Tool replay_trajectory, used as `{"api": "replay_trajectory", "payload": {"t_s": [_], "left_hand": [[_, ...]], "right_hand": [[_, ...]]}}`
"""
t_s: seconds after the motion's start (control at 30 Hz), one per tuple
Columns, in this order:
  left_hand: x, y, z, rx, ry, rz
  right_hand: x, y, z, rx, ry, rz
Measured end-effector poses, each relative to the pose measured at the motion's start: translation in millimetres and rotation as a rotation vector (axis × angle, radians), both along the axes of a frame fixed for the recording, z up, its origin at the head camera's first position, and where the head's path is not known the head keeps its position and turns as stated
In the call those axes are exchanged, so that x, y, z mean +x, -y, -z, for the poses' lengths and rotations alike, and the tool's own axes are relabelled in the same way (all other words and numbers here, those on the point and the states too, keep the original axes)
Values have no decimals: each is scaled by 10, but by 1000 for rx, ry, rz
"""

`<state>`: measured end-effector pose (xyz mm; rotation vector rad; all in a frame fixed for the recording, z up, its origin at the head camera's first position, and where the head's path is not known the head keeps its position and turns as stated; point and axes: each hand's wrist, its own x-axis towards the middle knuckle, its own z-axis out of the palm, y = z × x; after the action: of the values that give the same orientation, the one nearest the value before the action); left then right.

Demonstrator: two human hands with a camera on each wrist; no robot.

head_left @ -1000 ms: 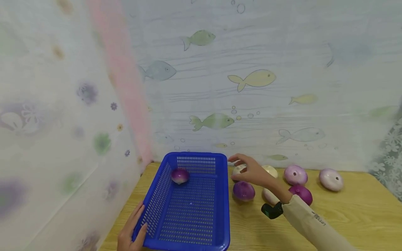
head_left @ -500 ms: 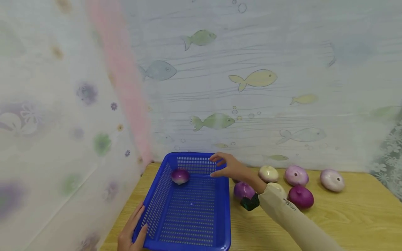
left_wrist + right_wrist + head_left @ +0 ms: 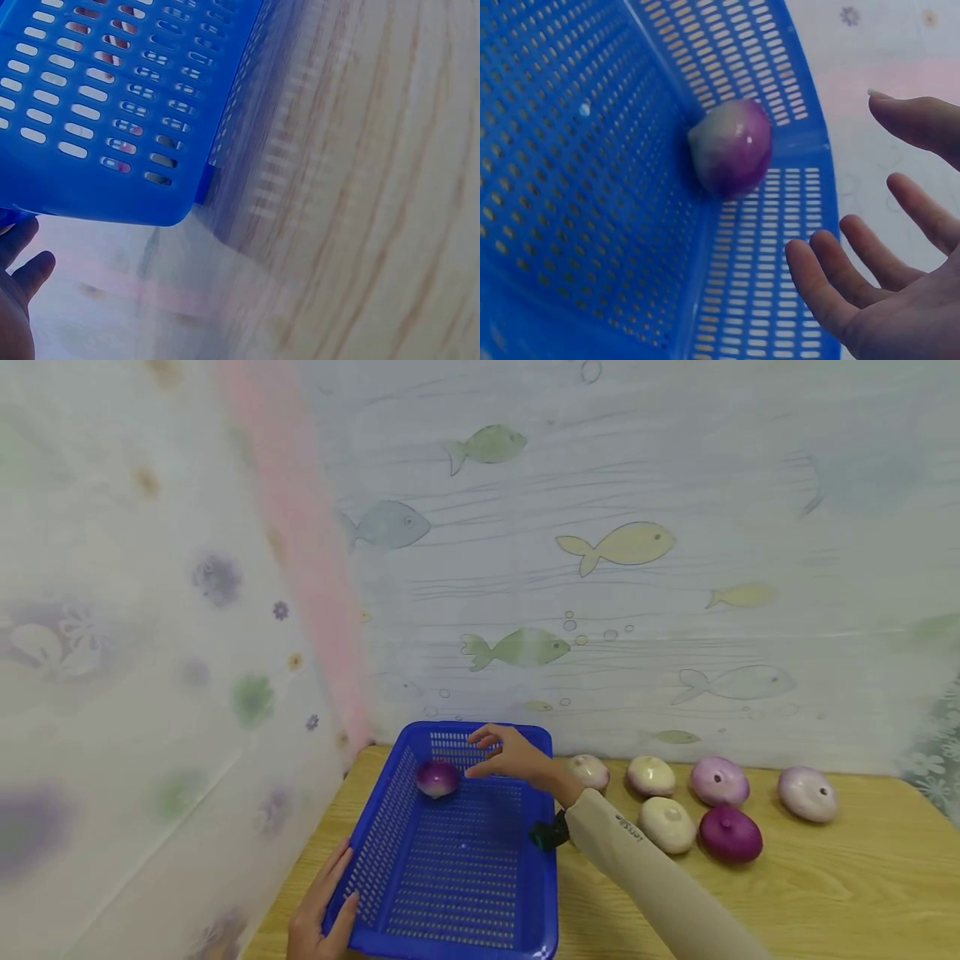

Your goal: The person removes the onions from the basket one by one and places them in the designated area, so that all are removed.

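A blue plastic basket (image 3: 536, 902) with slotted walls stands on the table. Inside, near its far left corner, lies a purple-and-white onion (image 3: 438, 778), its pale end visible in the right wrist view. At the basket's left rim my left hand (image 3: 318, 914) holds the edge, thumb over the rim and fingers along the outside; the left wrist view shows only part of that hand. My right hand (image 3: 510, 754) hovers above the basket, just right of the onion, its fingers spread and holding nothing. The palm and separated fingers show in the right wrist view.
Right of the basket sit several onions: whitish (image 3: 588, 772), cream (image 3: 667, 825), deep purple (image 3: 731, 833) and pale purple (image 3: 807, 793). My right sleeve (image 3: 637, 860) crosses the basket's right side and hides part of the table (image 3: 840, 885). A fish-patterned wall covering (image 3: 630, 610) rises behind.
My right hand has moved left, from above the onions beside the basket to over the basket's inside. My left hand stays at the rim. The onion in the basket has not moved.
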<state>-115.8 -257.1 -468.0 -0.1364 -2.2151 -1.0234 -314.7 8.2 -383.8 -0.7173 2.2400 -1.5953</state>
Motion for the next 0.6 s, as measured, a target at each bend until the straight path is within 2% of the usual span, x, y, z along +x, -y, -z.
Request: {"api": "replay_trajectory", "payload": {"t_s": [0.23, 0.47, 0.6], "left_hand": [[-12, 20, -2, -7, 6, 19], [-9, 19, 5, -14, -3, -2], [-11, 20, 23, -18, -14, 28]], "right_hand": [[-66, 165, 89, -2, 67, 33], [-124, 420, 238, 17, 80, 125], [-122, 535, 317, 24, 96, 170]]}}
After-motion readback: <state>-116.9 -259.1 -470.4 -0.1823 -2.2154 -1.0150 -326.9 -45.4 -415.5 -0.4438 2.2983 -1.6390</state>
